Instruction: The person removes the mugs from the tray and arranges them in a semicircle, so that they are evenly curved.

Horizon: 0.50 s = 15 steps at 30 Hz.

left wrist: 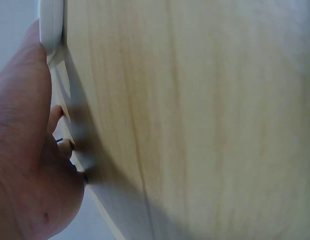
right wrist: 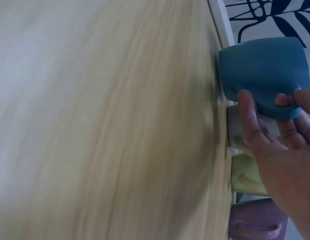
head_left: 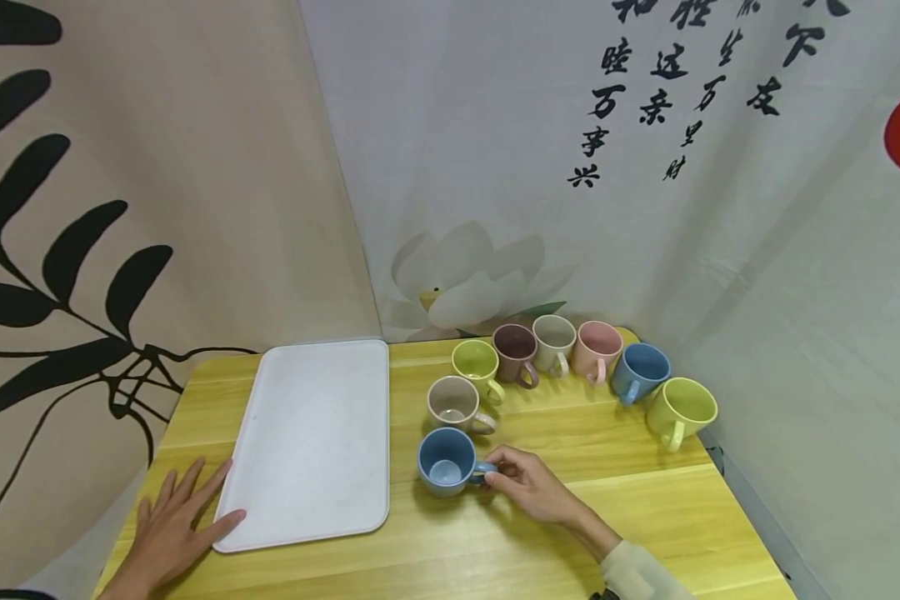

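A blue mug (head_left: 437,479) stands upright on the wooden table, right of a white tray (head_left: 315,442). My right hand (head_left: 528,483) pinches its handle between thumb and fingers; the right wrist view shows the same grip on the blue mug (right wrist: 265,70). At the tray's lower left corner, my left hand (head_left: 168,533) lies with fingers spread, the thumb and a finger touching the tray's edge. In the left wrist view, the left hand (left wrist: 30,150) shows its side, with fingertips down on the tabletop. Just behind the blue mug is a beige mug (head_left: 450,408).
Behind the beige mug, a row curves right: a green mug (head_left: 474,362), a purple mug (head_left: 512,354), a grey-white mug (head_left: 552,340), a pink mug (head_left: 597,348), another blue mug (head_left: 645,375) and a yellow-green mug (head_left: 678,408) by the table's right edge. Printed curtains hang behind.
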Motion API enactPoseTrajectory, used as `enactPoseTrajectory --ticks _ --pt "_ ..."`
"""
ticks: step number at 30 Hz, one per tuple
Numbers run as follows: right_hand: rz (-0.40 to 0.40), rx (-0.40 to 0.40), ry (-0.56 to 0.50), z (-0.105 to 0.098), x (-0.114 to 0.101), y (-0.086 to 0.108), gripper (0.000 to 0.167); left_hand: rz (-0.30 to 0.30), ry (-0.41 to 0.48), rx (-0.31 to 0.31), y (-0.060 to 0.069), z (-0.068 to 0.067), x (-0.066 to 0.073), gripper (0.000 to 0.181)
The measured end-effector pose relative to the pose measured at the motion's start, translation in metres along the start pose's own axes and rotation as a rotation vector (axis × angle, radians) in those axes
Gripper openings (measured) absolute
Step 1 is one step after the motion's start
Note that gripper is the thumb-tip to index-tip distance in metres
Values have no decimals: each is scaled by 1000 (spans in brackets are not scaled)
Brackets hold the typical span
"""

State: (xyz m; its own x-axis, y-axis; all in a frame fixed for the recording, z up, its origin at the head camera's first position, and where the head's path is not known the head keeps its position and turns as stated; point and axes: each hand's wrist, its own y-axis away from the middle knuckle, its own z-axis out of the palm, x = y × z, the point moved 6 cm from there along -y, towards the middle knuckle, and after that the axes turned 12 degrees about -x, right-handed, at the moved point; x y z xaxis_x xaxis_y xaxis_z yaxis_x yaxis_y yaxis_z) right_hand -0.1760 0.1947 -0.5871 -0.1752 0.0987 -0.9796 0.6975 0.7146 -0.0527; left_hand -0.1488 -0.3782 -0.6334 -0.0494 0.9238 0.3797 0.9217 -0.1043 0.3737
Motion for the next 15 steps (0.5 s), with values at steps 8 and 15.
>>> enactPoseTrajectory --ticks 8,15 --pt "-10 -12 -23 -4 5 2 17 -8 -3 -4 -1 1 0 103" --pt "22 -37 -36 -6 4 2 20 1 -3 5 0 0 0 102"
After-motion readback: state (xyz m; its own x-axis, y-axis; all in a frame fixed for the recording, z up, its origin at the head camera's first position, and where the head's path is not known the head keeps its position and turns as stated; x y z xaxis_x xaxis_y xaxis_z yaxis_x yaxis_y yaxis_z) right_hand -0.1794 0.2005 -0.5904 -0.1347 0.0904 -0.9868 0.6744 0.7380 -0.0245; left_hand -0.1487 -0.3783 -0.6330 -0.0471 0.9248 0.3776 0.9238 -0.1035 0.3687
